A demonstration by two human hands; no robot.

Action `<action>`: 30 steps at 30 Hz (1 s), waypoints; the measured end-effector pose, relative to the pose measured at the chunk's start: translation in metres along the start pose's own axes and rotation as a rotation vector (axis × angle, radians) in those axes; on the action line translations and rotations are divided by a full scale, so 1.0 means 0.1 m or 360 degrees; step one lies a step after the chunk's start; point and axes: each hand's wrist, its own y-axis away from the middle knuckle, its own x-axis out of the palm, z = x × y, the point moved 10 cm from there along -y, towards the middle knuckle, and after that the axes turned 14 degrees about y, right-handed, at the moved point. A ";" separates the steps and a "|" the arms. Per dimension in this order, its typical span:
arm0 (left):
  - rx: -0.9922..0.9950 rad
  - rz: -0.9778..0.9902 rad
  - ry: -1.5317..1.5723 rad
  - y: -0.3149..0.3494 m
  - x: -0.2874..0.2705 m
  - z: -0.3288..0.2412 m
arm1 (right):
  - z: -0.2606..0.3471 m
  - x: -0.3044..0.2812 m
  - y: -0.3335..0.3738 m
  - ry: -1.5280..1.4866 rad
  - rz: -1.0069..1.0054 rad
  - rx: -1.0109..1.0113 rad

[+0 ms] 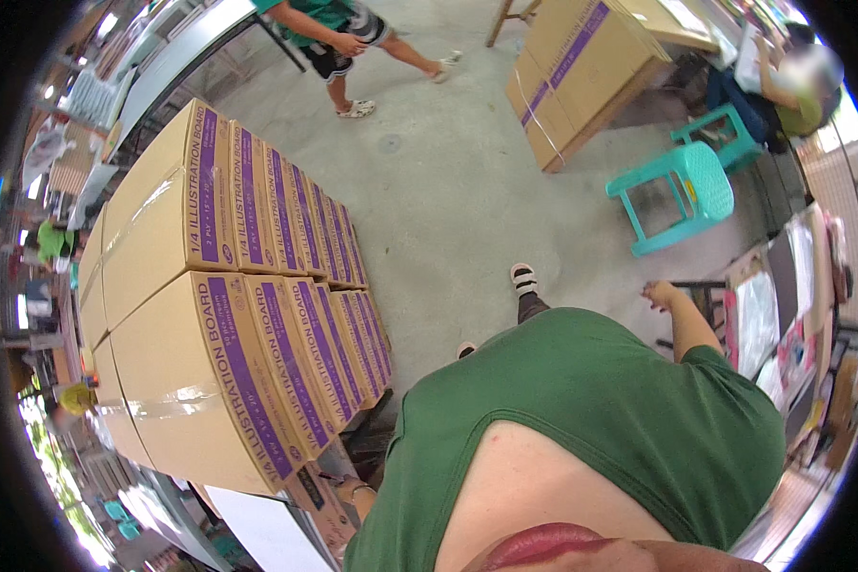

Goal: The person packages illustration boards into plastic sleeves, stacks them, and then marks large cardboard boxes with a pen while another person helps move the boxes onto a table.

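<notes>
My right hand [657,296] hangs out to my right side over the floor, its fingers loosely bent and somewhat apart, with nothing visible in it. It is nearest to a dark-legged table [701,305] beside me. Low on my left, my left hand [339,482] shows only in part, with a band at the wrist. That hand is close below the corner of a stacked cardboard carton [176,391]; its fingers are too small and dark to make out, and I cannot tell whether it touches anything. Taped brown cartons with purple bands stand in two rows at my left.
Ahead right, a strapped stack of cartons [582,71] stands by a wooden table. Turquoise plastic stools [701,186] are nearer on the right, by a seated person [799,105]. Another person [329,38] in shorts walks at the far side. A white sheet [257,524] lies at lower left.
</notes>
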 end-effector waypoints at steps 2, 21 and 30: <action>-0.0211 0.0030 0.0134 0.38 0.14 0.02 | 0.04 -0.29 -0.33 0.0377 0.0025 -0.0212; 0.0227 0.0891 0.0744 1.54 2.53 -4.40 | 9.14 -6.28 1.38 0.0657 -0.1554 -0.2012; 0.0955 0.1310 0.0974 0.57 3.74 -8.68 | 9.07 -5.65 -0.98 0.0488 -0.0389 -0.2023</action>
